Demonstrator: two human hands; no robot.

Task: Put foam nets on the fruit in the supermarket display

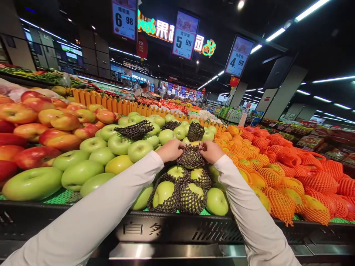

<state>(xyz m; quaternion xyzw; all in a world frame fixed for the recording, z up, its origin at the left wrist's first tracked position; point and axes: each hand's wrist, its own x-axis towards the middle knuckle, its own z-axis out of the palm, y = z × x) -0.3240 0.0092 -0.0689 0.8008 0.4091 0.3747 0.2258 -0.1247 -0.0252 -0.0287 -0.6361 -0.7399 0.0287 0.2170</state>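
Note:
Both hands are closed on a black foam net sleeve (190,156) around an apple, whose pale top shows through the opening. My left hand (172,150) pinches the sleeve's left edge, and my right hand (211,150) pinches its right edge. Just below sit several green apples in black foam nets, one of them a netted apple (164,195) at the front. A bare green apple (217,201) lies to their right. Farther back, a loose black net (134,130) rests on the green apples, and another black net (195,131) stands behind my hands.
Red-yellow apples (63,125) are heaped on the left. Fruit in orange nets (280,201) and red nets (321,181) fills the right. A black display edge (177,225) runs along the front, an orange fence (111,105) behind. A person (142,91) is in the background.

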